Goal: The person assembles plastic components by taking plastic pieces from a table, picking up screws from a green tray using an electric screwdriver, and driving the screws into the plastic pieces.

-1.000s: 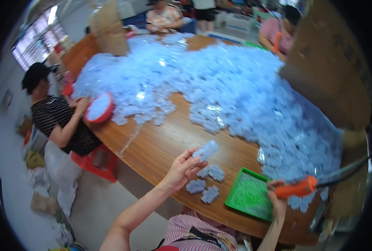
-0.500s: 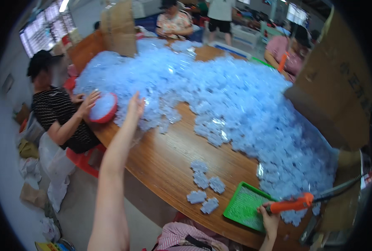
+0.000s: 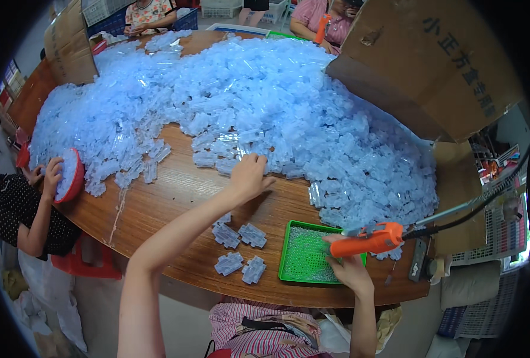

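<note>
My left hand (image 3: 250, 178) is over the near edge of a big heap of clear bluish plastic pieces (image 3: 265, 89). Its fingers are bent and the thumb stands apart; I make out nothing held, though the fingertips are partly hidden. My right hand (image 3: 351, 271) grips an orange electric screwdriver (image 3: 369, 240) above a green tray (image 3: 284, 262). Many tiny metal parts, probably screws, lie spread in that tray. Left of it, several plastic pieces (image 3: 253, 270) lie apart from the heap on the wooden table (image 3: 181, 238).
A brown cardboard sheet (image 3: 408, 65) borders the heap on the right. The screwdriver's black cable (image 3: 467, 218) runs up to the right. At the left, a co-worker's hand (image 3: 52, 176) is at a red bowl (image 3: 77, 179) of plastic pieces. Other people sit across the table.
My left hand has moved right, from beside the red bowl to the heap's near middle edge. The view has swung down and right. My right hand still holds the screwdriver over the tray.
</note>
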A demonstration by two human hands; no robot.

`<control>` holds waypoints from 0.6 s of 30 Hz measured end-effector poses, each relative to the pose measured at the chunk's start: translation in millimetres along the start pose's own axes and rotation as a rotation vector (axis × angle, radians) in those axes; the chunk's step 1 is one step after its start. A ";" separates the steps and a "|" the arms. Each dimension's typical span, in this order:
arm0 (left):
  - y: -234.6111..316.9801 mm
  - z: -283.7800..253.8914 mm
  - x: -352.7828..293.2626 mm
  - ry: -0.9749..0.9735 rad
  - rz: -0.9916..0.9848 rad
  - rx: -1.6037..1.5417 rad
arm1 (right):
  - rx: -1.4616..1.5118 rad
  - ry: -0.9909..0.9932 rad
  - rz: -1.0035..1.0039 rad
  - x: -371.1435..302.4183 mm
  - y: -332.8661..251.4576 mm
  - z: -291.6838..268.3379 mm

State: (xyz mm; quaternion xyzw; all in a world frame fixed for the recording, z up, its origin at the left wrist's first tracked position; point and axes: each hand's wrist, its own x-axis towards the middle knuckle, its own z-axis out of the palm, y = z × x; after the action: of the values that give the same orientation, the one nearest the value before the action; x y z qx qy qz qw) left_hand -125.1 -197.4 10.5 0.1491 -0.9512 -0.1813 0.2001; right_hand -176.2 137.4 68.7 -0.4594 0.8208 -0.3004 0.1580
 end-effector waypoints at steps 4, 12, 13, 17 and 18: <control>14.0 20.7 18.8 0.174 -0.016 0.061 | 0.740 0.075 0.037 1.9 2.2 -20.3; 15.1 25.7 1.3 0.189 0.059 0.123 | 0.823 0.292 0.107 9.2 10.1 -19.3; 18.5 21.3 -3.7 0.146 0.054 0.134 | 0.834 0.298 0.066 8.6 7.5 -21.3; 32.9 14.3 7.0 0.053 0.007 0.066 | 0.755 0.255 0.082 7.1 0.0 -34.9; 34.7 13.6 15.4 0.012 0.037 0.034 | 0.762 0.272 0.080 6.2 0.2 -34.4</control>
State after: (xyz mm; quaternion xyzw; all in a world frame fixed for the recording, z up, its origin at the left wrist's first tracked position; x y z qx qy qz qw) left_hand -151.9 -168.1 18.0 0.1359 -0.9555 -0.1606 0.2068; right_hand -198.1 144.2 95.1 -0.2918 0.6813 -0.6347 0.2187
